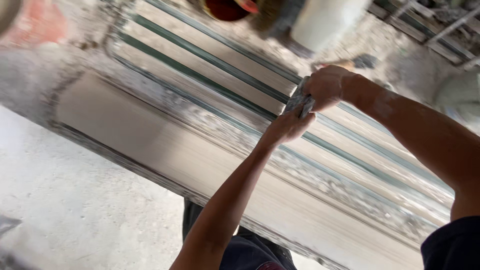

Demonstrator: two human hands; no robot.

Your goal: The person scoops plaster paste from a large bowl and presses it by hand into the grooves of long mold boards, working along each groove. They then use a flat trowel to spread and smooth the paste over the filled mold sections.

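Both my hands meet near the middle of the head view, over a long pale slab [150,135] that runs diagonally from upper left to lower right. My right hand [327,85] is closed around a small grey, dusty block-like tool [299,100]. My left hand [290,125] sits just below it, fingers curled against the same grey tool and resting on the slab's rough, crusted ridge [220,122]. Beyond the ridge lie several pale strips separated by dark green lines [210,57]. The picture is blurred by motion.
A dusty grey floor [65,200] fills the lower left. At the top sit a dark red round container [225,7] and a white bucket-like shape [325,20]. Metal rails [440,25] cross the upper right corner. My dark trousers [250,250] show at the bottom.
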